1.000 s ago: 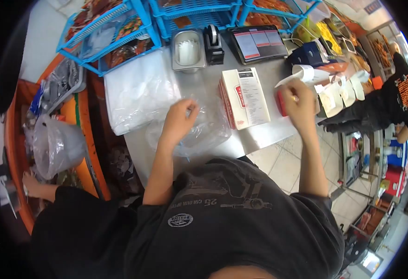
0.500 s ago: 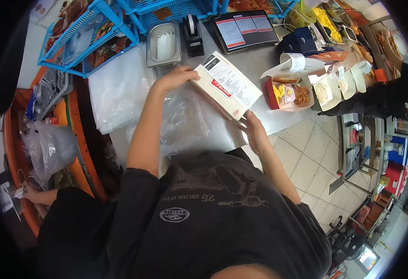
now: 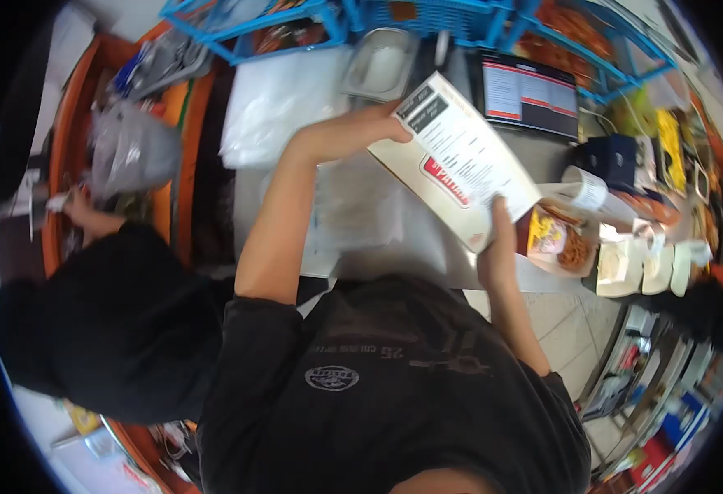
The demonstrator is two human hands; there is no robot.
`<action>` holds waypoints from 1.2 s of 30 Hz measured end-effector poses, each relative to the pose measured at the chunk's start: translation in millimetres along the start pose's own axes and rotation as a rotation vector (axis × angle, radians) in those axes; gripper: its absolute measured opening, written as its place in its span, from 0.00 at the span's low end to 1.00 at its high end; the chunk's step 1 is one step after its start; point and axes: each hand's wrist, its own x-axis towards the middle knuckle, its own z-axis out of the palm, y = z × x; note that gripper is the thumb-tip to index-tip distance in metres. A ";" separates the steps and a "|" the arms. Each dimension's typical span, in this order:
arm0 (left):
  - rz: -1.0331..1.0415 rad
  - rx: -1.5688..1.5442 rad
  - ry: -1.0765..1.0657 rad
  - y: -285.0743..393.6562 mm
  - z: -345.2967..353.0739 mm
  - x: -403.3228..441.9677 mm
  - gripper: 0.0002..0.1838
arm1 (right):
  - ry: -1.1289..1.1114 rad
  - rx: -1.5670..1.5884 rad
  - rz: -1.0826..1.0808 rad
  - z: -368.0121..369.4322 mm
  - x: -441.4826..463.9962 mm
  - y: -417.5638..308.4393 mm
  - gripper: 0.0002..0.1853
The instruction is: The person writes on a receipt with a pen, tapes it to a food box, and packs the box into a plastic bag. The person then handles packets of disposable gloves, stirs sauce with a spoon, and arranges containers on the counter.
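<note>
Between my two hands is a closed cream carton (image 3: 452,177), tilted over the counter, with a red label and a printed paper slip on its top. My left hand (image 3: 357,134) grips its upper left corner, thumb on top. At the lower right edge, my right hand (image 3: 497,239) holds it with the thumb over the face; its other fingers are hidden underneath. Below the carton, clear plastic (image 3: 353,210) lies on the metal counter. Just right of my right hand stands an open meal box (image 3: 563,243) with yellow and brown food.
Behind are a steel tray (image 3: 380,64), a tablet (image 3: 530,92) and blue baskets (image 3: 431,23). Stacked plastic bags (image 3: 283,103) lie left. White open containers (image 3: 625,267) stand right. Another person's hand (image 3: 90,216) is at the far left; a dark sleeve (image 3: 699,309) reaches in from the right.
The view has turned, shifting the surroundings. The carton is now tilted and appears larger. My right hand has gone from touching its lower corner to gripping its edge.
</note>
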 end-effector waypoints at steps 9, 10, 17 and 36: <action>-0.216 0.170 0.491 5.1 -38.8 -173.2 0.26 | -0.500 -0.021 0.488 112.9 18.1 -11.3 0.31; -0.256 0.175 0.518 -2.9 -43.0 -176.3 0.26 | -0.504 -0.010 0.519 116.3 23.5 5.6 0.31; -0.418 -0.161 0.155 -100.1 -3.7 -117.6 0.24 | -0.325 -0.161 0.512 41.2 28.2 46.2 0.34; 0.098 -0.523 0.586 -153.5 22.2 -16.3 0.08 | 0.009 -0.783 -0.128 -73.1 110.2 59.4 0.19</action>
